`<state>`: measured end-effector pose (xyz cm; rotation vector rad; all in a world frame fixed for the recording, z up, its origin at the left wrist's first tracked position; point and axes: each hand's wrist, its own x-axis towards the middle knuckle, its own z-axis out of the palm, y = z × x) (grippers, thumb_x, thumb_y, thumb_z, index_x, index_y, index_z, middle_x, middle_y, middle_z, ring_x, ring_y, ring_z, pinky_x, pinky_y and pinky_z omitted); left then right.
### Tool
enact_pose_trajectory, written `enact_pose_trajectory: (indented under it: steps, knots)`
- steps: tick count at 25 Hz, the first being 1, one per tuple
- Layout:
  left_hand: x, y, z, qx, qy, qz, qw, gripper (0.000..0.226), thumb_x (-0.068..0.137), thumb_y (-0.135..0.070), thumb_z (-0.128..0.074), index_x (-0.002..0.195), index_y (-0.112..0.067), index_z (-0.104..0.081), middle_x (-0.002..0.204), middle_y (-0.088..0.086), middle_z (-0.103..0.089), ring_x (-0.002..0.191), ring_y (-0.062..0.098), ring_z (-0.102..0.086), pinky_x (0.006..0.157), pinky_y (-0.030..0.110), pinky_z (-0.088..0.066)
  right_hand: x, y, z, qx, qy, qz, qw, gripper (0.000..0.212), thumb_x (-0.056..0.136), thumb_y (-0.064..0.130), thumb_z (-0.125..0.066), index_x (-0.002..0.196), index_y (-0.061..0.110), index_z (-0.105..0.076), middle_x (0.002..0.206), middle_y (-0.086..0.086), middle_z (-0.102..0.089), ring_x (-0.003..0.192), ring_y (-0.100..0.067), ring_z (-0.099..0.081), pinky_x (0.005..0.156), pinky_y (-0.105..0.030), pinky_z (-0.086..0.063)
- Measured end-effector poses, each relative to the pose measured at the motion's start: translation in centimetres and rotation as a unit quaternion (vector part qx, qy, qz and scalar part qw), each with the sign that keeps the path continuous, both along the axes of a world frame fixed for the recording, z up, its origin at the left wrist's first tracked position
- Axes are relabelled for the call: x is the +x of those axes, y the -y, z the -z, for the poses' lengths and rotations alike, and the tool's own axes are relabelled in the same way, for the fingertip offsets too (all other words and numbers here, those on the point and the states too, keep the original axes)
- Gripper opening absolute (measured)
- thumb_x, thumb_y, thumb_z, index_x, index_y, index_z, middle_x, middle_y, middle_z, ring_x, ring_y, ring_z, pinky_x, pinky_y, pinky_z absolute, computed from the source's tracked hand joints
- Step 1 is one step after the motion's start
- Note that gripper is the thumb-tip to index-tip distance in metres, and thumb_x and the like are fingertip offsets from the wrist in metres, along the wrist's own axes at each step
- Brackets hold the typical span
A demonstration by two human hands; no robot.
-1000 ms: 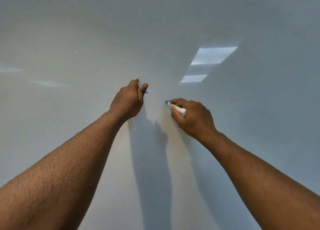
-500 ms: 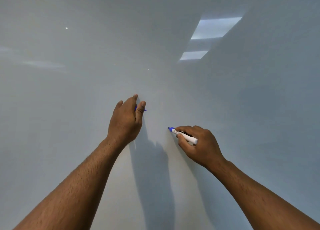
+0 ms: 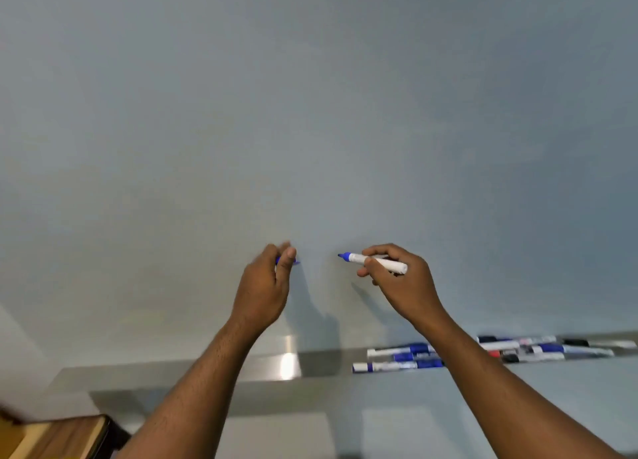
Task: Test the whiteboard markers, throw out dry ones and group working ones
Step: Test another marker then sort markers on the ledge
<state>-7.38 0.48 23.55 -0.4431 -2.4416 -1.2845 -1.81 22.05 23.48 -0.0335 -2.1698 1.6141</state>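
Observation:
My right hand (image 3: pixel 404 282) grips an uncapped blue whiteboard marker (image 3: pixel 374 262), its blue tip pointing left just off the whiteboard (image 3: pixel 310 113). My left hand (image 3: pixel 267 286) pinches the marker's blue cap (image 3: pixel 296 262), mostly hidden behind thumb and fingers. No ink mark shows on the board near the tip. On the metal ledge (image 3: pixel 241 369) below lie several other markers (image 3: pixel 400 357), blue, black and red, in a row partly hidden by my right forearm.
The metal ledge runs across below the board, bare on its left half with a bright reflection. A wooden surface with a dark edge (image 3: pixel 69 438) sits at the bottom left. The board above both hands is blank.
The view has tilted down, bringing the ledge and the markers into sight. Both hands have lowered on the board; the marker tip has drawn back from the surface.

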Motion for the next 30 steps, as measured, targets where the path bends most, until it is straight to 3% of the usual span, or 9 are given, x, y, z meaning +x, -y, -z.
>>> enact_pose_trajectory:
  steps: [2,5,10,15,30]
  knots:
    - [1.8,0.2,4.6,0.114,0.166,0.051,0.978,0.037,0.096,-0.04,-0.047,0.081,-0.008,-0.058,0.082,0.009,-0.074,0.079,0.023,-0.07,0.078,0.034,-0.051,2.1,0.3,4.1,-0.094,0.072,-0.01,0.993,0.008,0.091,0.014,-0.064,0.094,0.017,-0.071,0.077,-0.003,-0.076,0.065,-0.02,-0.061,0.057,-0.031,-0.048]
    - [5.2,0.1,10.6,0.265,0.365,0.078,0.889,0.04,0.084,-0.038,-0.059,0.09,0.002,-0.063,0.07,0.014,-0.069,0.056,0.021,-0.062,0.065,0.031,-0.054,5.3,0.8,9.4,-0.223,0.169,-0.025,0.96,0.013,0.093,0.016,-0.062,0.099,0.007,-0.069,0.078,-0.012,-0.074,0.063,-0.018,-0.054,0.055,-0.024,-0.041]
    - [9.5,0.1,16.1,0.37,0.463,0.069,0.802,0.029,0.079,-0.026,-0.064,0.091,0.0,-0.066,0.066,0.008,-0.058,0.053,0.011,-0.049,0.05,0.02,-0.043,8.5,1.3,12.9,-0.327,0.223,-0.016,0.918,0.016,0.094,0.014,-0.059,0.094,0.006,-0.072,0.069,-0.016,-0.067,0.053,-0.016,-0.044,0.055,-0.028,-0.035]
    - [10.9,-0.4,17.6,0.372,0.486,0.089,0.786,0.027,0.085,-0.03,-0.06,0.09,-0.004,-0.065,0.061,0.005,-0.053,0.052,0.012,-0.044,0.049,0.022,-0.039,9.9,2.5,14.3,-0.332,0.261,-0.028,0.906,0.016,0.095,0.016,-0.059,0.092,0.004,-0.07,0.065,-0.015,-0.065,0.05,-0.015,-0.044,0.049,-0.025,-0.035]
    - [11.6,0.0,17.8,0.307,0.489,0.088,0.812,0.026,0.093,-0.027,-0.057,0.095,-0.003,-0.067,0.061,0.005,-0.055,0.054,0.014,-0.046,0.056,0.026,-0.041,9.8,3.4,15.4,-0.261,0.277,-0.047,0.924,0.014,0.095,0.016,-0.059,0.09,0.008,-0.069,0.069,-0.016,-0.068,0.055,-0.019,-0.056,0.054,-0.027,-0.045]
